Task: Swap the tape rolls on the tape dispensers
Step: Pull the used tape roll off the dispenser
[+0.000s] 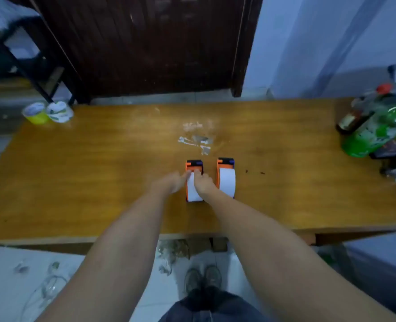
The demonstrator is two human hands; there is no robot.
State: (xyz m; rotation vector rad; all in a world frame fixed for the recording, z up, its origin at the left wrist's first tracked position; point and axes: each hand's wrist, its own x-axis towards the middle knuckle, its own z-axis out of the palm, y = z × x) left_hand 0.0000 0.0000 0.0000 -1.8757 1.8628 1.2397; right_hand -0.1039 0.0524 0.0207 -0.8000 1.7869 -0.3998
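Two orange tape dispensers stand side by side near the middle of the wooden table [76, 182], each holding a white tape roll. On the left dispenser [193, 167] both hands meet. My left hand [173, 182] rests against its left side, fingertips touching the white roll [193, 194]. My right hand [205, 183] lies over the roll's right side, fingers curled on top. Whether either hand truly grips the roll is unclear. The right dispenser [226, 162] with its white roll [227, 180] stands untouched just beside my right hand.
Torn tape scraps [197, 138] lie behind the dispensers. Two small tubs [48, 112] sit at the far left corner. Bottles and plastic bags [378, 126] crowd the right end. A dark wooden door [146, 43] stands beyond the table; my feet [202, 278] are below its front edge.
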